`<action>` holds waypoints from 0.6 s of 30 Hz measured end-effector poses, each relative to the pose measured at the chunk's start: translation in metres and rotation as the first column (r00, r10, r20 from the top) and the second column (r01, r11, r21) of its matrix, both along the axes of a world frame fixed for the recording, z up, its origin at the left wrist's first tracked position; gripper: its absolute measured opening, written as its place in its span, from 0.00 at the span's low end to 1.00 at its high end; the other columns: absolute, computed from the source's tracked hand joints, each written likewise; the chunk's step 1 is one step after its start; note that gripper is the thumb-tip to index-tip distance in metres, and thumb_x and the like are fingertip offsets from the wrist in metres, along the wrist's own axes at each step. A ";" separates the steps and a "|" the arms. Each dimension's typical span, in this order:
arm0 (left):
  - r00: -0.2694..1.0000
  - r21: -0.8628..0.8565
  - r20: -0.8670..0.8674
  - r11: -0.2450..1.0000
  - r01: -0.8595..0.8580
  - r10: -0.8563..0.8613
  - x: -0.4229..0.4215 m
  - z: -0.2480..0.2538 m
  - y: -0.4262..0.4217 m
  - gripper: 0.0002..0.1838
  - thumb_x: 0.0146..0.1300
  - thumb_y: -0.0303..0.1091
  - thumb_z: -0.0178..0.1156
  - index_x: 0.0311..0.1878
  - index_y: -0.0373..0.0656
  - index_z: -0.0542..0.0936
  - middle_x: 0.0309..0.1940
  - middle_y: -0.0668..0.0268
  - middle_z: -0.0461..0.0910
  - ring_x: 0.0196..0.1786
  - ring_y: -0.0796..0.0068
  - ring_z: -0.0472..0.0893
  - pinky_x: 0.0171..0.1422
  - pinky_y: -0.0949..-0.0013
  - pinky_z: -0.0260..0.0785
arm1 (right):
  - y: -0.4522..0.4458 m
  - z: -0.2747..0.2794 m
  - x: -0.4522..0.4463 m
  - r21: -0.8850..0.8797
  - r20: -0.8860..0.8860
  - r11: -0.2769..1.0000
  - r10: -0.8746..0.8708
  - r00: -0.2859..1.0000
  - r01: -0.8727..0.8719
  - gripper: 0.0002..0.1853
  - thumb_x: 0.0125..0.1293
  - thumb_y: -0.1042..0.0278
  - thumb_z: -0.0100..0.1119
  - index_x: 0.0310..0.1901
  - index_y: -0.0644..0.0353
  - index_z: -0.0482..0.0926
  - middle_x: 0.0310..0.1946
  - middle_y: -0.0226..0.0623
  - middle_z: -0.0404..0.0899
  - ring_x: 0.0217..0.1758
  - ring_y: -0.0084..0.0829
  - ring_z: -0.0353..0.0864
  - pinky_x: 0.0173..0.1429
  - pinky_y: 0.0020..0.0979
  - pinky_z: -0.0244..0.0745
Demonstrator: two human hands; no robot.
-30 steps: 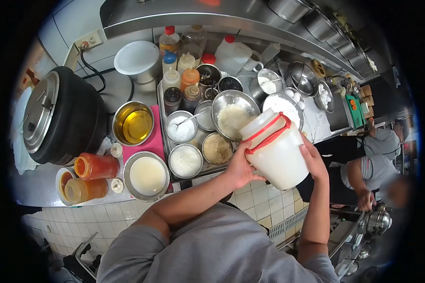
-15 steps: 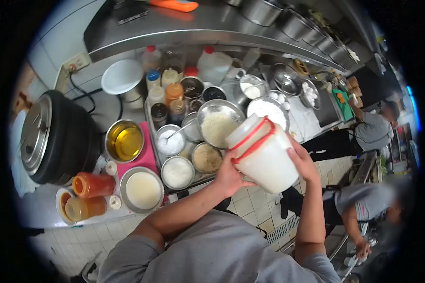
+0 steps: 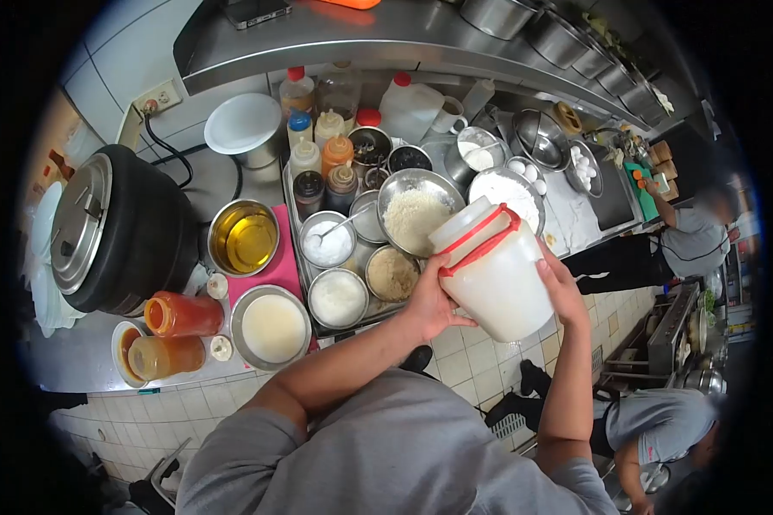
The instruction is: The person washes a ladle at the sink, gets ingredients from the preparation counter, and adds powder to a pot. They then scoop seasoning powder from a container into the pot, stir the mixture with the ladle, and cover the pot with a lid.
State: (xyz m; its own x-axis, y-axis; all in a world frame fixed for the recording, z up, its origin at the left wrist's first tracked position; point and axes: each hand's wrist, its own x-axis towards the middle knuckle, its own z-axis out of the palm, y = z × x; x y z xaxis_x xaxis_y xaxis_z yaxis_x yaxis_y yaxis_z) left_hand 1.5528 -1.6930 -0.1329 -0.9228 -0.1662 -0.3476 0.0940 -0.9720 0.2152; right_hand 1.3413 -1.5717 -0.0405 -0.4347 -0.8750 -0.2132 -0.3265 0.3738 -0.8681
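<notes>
A large white plastic jar (image 3: 502, 296) with a red strap handle is held between my two hands, its mouth tilted up and left. My left hand (image 3: 432, 302) grips the neck side, near the red strap. Against the opposite side, lower on the body, my right hand (image 3: 564, 287) is pressed. Just beyond the jar's mouth lies a metal bowl of pale crumbly powder (image 3: 414, 212). Left of my left hand stand a bowl of light brown powder (image 3: 392, 275) and a bowl of white granules (image 3: 337, 298). The jar's inside is hidden.
A black soup warmer (image 3: 137, 232), a pot of yellow oil (image 3: 247, 240) and a bowl of cream-coloured liquid (image 3: 273, 328) stand at left. Squeeze bottles (image 3: 337, 154) crowd the back. A steel shelf (image 3: 361, 51) overhangs the counter. Two people (image 3: 696, 236) are at right.
The view has shifted, so the counter sits slightly further right. The jar stays in both hands at a similar tilt. At lower right, a person has bent further down.
</notes>
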 end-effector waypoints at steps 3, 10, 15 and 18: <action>1.000 -0.023 -0.016 1.000 -0.006 0.006 -0.007 0.007 -0.008 0.41 0.62 0.66 0.46 0.73 0.53 0.60 0.72 0.60 0.61 0.73 0.48 0.61 0.67 0.23 0.50 | 0.006 -0.006 -0.003 -0.092 -0.163 0.994 0.042 0.986 -0.057 0.33 0.73 0.50 0.49 0.71 0.64 0.62 0.69 0.46 0.66 0.72 0.35 0.62 0.74 0.33 0.54; 0.998 -0.049 0.044 0.998 0.046 -0.044 -0.006 -0.005 -0.002 0.43 0.62 0.68 0.45 0.74 0.52 0.58 0.72 0.59 0.60 0.73 0.48 0.61 0.69 0.24 0.47 | 0.022 -0.022 0.004 -0.081 -0.053 0.996 -0.026 0.998 0.021 0.34 0.74 0.48 0.48 0.71 0.66 0.61 0.71 0.47 0.63 0.74 0.36 0.59 0.76 0.35 0.50; 0.989 -0.086 0.119 0.992 0.097 -0.087 -0.004 0.007 -0.010 0.45 0.60 0.69 0.48 0.75 0.51 0.57 0.73 0.58 0.59 0.74 0.46 0.58 0.68 0.22 0.45 | 0.027 -0.027 0.013 -0.166 0.030 0.983 -0.076 0.997 0.080 0.36 0.74 0.45 0.46 0.72 0.66 0.60 0.71 0.47 0.62 0.75 0.37 0.58 0.76 0.35 0.50; 0.990 -0.066 0.102 0.992 0.104 -0.097 0.001 0.013 -0.012 0.45 0.60 0.69 0.48 0.75 0.51 0.57 0.73 0.58 0.59 0.74 0.46 0.58 0.68 0.22 0.45 | 0.018 -0.004 0.024 -0.153 0.014 0.986 -0.065 0.998 0.066 0.36 0.74 0.46 0.47 0.72 0.66 0.60 0.71 0.46 0.63 0.74 0.36 0.59 0.76 0.36 0.50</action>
State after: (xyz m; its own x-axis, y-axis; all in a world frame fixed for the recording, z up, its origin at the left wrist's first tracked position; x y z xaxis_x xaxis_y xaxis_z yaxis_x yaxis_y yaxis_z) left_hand 1.5535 -1.7048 -0.1203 -0.8979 -0.1022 -0.4283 -0.0281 -0.9575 0.2872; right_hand 1.3652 -1.5535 -0.0440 -0.4910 -0.8672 -0.0829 -0.2980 0.2566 -0.9194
